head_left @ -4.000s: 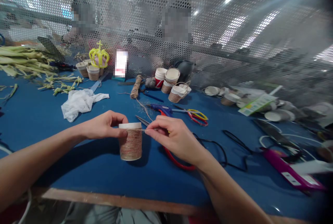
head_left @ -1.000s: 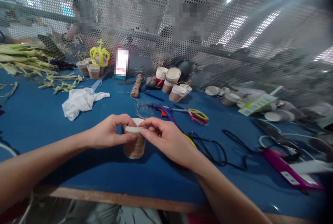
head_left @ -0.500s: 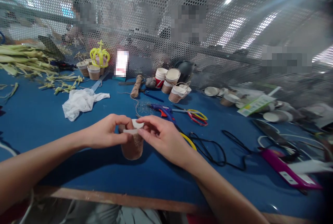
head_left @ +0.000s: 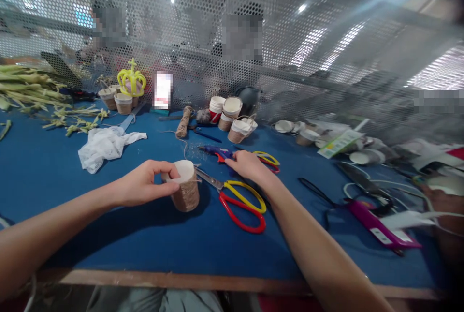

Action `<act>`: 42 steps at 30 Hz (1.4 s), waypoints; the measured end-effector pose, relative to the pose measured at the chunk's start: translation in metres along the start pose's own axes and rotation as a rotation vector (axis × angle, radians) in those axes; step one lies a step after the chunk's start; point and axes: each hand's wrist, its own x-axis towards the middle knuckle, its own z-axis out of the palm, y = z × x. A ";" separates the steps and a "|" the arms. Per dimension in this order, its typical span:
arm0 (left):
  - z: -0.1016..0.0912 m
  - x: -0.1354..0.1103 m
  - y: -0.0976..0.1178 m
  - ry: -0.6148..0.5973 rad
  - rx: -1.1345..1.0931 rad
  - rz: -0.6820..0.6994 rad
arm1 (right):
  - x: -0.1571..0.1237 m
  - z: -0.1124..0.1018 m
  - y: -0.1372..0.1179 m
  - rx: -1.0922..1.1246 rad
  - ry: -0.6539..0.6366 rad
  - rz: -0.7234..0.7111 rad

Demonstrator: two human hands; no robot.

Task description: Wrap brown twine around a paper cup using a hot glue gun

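Note:
My left hand [head_left: 145, 184] pinches the rim of a paper cup [head_left: 186, 195] wrapped in brown twine, thumb outside and fingers over the edge. The cup tilts slightly, its white inside showing. Further right, my right hand [head_left: 248, 164] is closed at the handle of a blue glue gun [head_left: 214, 150] with a red trigger; its palm side is hidden. Between the two hands lie large scissors [head_left: 223, 190] with one yellow and one red handle loop, their blades pointing at the cup.
Behind are a twine bundle [head_left: 184, 122], wrapped cups [head_left: 237, 130], a second pair of scissors [head_left: 268, 158] and a phone [head_left: 162, 89]. White cloth [head_left: 105, 147] and dried husks [head_left: 29, 84] lie left. A purple power strip [head_left: 380, 227] with cables lies right, near another person's hand [head_left: 440, 205].
My right hand has left the cup's rim and moved right and away from me to the glue gun. The near scissors are now uncovered. My left hand still holds the cup.

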 end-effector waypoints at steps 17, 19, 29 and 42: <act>-0.003 0.002 -0.004 0.123 0.109 0.040 | -0.043 -0.007 -0.018 0.849 0.035 -0.147; -0.001 0.003 -0.008 0.150 0.106 0.023 | -0.061 -0.008 -0.023 0.899 0.007 -0.234; 0.000 0.006 -0.014 0.186 0.085 -0.066 | -0.095 0.003 -0.029 0.612 0.069 -0.361; 0.001 0.008 -0.015 0.210 0.024 -0.062 | -0.097 -0.003 -0.037 0.251 0.167 -0.553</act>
